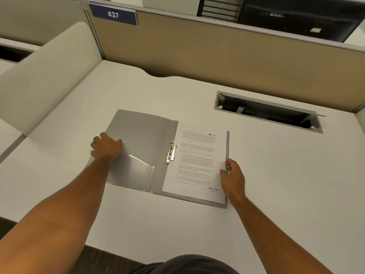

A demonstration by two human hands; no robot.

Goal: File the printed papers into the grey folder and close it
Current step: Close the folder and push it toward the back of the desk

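The grey folder (142,147) is lying open on the desk (276,184), printed papers (197,161) resting on its right half. The left hand (106,145) is gripping the cover edge; the right hand (233,177) is pinching the sheets' edge. Loose sheets risk sliding from beside the metal clip (171,152) during closing.

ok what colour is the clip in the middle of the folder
Shiny silver metal clip, on the open grey folder; head view.

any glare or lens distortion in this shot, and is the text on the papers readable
Head view: a bright glare streak sits on the clear pocket of the grey folder; wide-angle bending curves the partition and desk edges; the papers are too small to read except the "RECEIVED" stamp.
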